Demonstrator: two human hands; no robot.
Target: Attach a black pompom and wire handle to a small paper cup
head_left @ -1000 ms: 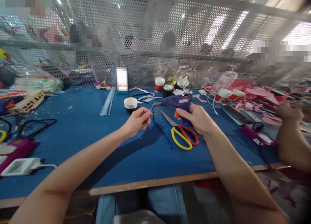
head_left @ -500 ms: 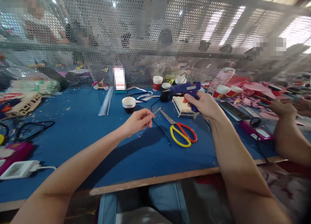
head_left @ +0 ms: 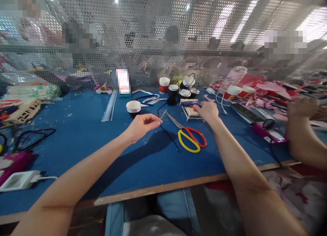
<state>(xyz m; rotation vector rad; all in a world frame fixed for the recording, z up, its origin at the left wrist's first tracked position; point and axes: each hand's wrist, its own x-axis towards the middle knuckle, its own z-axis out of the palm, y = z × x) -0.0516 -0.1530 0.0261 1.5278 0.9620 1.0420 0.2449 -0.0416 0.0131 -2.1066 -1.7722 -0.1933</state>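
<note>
My left hand point(head_left: 145, 126) is closed in a pinch at the thin black cord point(head_left: 170, 137), whose free end trails toward the scissors. My right hand point(head_left: 208, 111) is wrapped around the blue hot glue gun point(head_left: 189, 103), which lies low over a small rack of pale wooden sticks point(head_left: 192, 112). Between the hands lie scissors point(head_left: 192, 140) with one yellow and one red handle, blades pointing away. A white paper cup with a black lower part point(head_left: 134, 108) stands just beyond my left hand.
Several black-and-white cups with cord handles point(head_left: 188, 82) and a red cup point(head_left: 164, 84) stand at the back. Clear glue sticks point(head_left: 109, 106) and a propped phone point(head_left: 123, 82) are left of them. Pink scraps point(head_left: 268, 96) and another person's arm point(head_left: 304, 133) are at the right.
My right hand has lowered the glue gun from above the table onto the stick rack, uncovering more cups behind. My left hand has stayed nearly still by the black cord.
</note>
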